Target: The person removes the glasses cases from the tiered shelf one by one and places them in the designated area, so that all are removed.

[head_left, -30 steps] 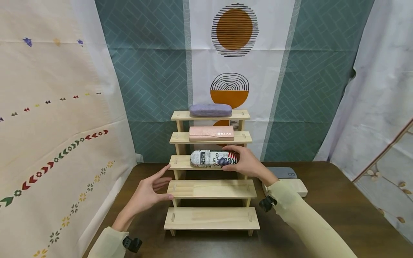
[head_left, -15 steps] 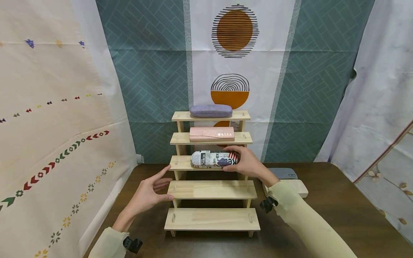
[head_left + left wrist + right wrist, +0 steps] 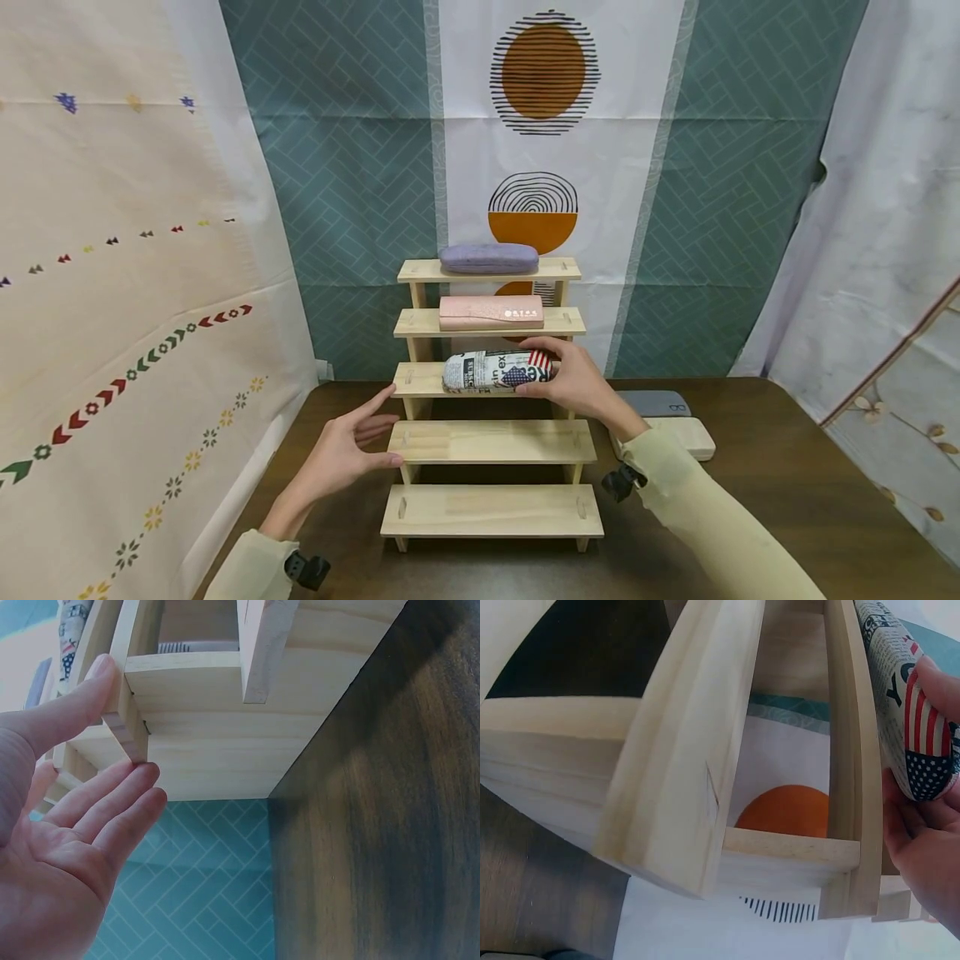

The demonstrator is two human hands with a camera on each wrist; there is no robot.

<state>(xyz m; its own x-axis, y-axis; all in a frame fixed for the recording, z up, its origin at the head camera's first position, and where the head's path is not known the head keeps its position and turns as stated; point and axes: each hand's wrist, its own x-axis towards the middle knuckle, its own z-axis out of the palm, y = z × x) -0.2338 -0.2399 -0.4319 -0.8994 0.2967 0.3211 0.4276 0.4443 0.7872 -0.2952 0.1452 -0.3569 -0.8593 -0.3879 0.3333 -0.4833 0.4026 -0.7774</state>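
Note:
An eyeglass case [image 3: 480, 370] with newspaper and American-flag print lies along the third tier of a pale wooden stepped stand [image 3: 491, 510]. My right hand [image 3: 573, 379] grips its right end, thumb at the front and fingers over the top. In the right wrist view, the flag-printed end of the case [image 3: 922, 742] sits between thumb and fingers. My left hand [image 3: 348, 446] holds the stand's left side. Its index fingertip touches the third tier; the fourth tier's plank end [image 3: 124, 724] lies between thumb and other fingertips in the left wrist view.
A lavender case [image 3: 489, 258] rests on the top tier, and a pink case [image 3: 491, 313] on the second. Right of the stand, a grey case [image 3: 656, 402] and a cream case [image 3: 693, 437] lie on the dark wooden table [image 3: 780, 492]. Patterned cloths hang behind and at the sides.
The printed case has turned slightly in my right hand, its flag pattern shifting. My left hand stays against the stand.

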